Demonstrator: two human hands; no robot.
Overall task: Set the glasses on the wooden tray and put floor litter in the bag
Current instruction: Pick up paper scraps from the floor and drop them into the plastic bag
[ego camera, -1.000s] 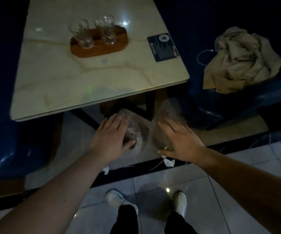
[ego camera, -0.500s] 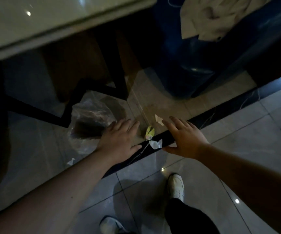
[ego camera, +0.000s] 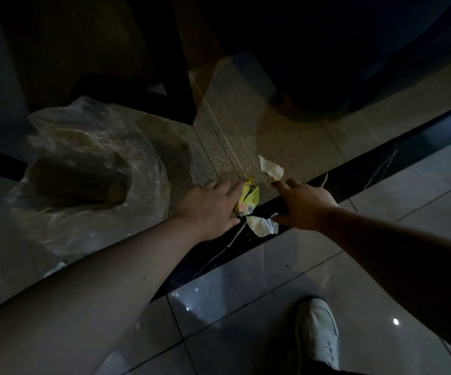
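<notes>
A clear plastic bag (ego camera: pixel 83 174) lies open on the floor at the left, with something brown inside. A yellow wrapper (ego camera: pixel 249 199) lies on the floor between my hands. My left hand (ego camera: pixel 209 207) is spread, its fingertips touching the wrapper's left edge. My right hand (ego camera: pixel 304 204) is open, just right of the wrapper. One white paper scrap (ego camera: pixel 271 169) lies beyond my right fingertips and another (ego camera: pixel 262 226) under my right thumb. The glasses and the wooden tray are out of view.
Dark table legs (ego camera: pixel 175 77) stand behind the bag. A black floor strip (ego camera: pixel 381 163) runs diagonally under my hands. A small white scrap (ego camera: pixel 55 269) lies beside my left forearm. My white shoe (ego camera: pixel 317 331) rests on the glossy tiles at the bottom right.
The view dropped from the tabletop to the floor. Both hands went down and forward to the litter; my left hand moved off the bag to the yellow wrapper.
</notes>
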